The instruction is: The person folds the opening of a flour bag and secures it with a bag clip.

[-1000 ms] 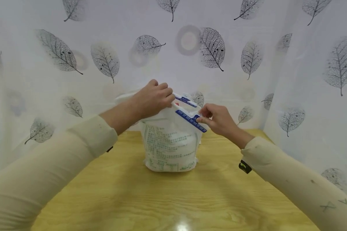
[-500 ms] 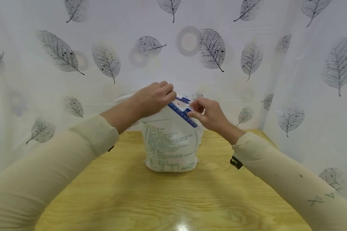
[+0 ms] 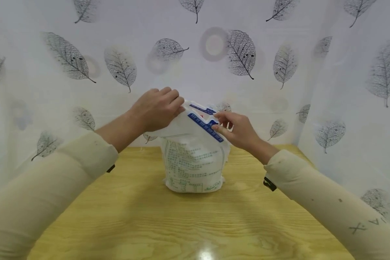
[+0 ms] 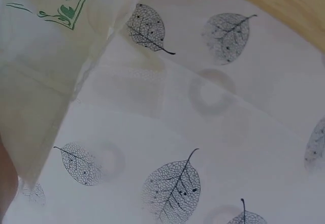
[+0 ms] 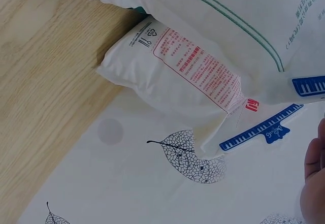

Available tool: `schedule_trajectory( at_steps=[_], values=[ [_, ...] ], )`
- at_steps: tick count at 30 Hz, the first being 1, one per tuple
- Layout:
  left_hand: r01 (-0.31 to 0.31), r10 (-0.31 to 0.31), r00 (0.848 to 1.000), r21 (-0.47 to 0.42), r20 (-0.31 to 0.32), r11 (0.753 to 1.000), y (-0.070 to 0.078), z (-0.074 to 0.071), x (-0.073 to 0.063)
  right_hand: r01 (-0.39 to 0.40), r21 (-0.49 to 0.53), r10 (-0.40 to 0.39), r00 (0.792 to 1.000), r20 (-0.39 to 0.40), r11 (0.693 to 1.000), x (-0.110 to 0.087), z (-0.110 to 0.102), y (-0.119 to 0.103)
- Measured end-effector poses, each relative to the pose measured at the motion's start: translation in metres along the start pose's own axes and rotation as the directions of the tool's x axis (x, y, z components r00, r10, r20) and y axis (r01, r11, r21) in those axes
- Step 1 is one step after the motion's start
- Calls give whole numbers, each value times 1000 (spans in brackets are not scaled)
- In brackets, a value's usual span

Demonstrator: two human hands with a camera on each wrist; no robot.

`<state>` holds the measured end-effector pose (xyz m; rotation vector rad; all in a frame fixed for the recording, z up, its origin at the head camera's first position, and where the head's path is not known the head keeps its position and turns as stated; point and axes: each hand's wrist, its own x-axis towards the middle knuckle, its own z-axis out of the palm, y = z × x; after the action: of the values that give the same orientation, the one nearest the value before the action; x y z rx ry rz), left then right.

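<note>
A white plastic bag with green print point(image 3: 193, 162) stands upright on the table, its top folded over toward the left. My left hand point(image 3: 159, 108) grips the bag's upper left corner with curled fingers. A blue bag clip point(image 3: 205, 127) with a piano-key pattern lies slantwise across the bag's top. My right hand point(image 3: 238, 130) pinches that clip's tab between thumb and fingers. Behind it is a second white bag with red print point(image 5: 198, 71), with its own blue clip point(image 5: 261, 127). In the left wrist view only an edge of my left hand point(image 4: 6, 178) shows beside the translucent bag film point(image 4: 35, 92).
The wood-grain table point(image 3: 195, 224) extends in front of the bags. A white curtain with leaf print point(image 3: 182, 21) hangs behind and at both sides, close to the table's back edge.
My right hand first moved left with the clip, then stayed nearly in place. My left hand has since shifted left, away from the clip, drawing the bag's corner with it.
</note>
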<state>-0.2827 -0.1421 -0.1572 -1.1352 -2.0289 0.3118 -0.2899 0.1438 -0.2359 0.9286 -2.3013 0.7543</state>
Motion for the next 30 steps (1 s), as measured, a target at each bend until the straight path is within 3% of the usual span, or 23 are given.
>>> schedule_trajectory(
  at_steps=[5,11,16,23,30],
  values=[
    [13,-13,1000,-1,15,1000,-3,-3,0,-10,-19,10,1000,8,1000,-2,-2,3],
    [127,-126,990,-3,67,992,-13,-12,-18,-28,-40,31,995,96,999,-14,-7,15],
    [192,-191,981,-15,26,981,-23,-12,-41,-95,-61,102,987,125,994,-35,-17,36],
    [193,-194,977,-27,-87,981,-27,-6,-71,-146,-142,160,982,96,979,-60,-29,62],
    [243,-245,966,-42,-79,969,-30,1,-94,-177,-211,196,978,76,961,-84,-39,79]
  ],
)
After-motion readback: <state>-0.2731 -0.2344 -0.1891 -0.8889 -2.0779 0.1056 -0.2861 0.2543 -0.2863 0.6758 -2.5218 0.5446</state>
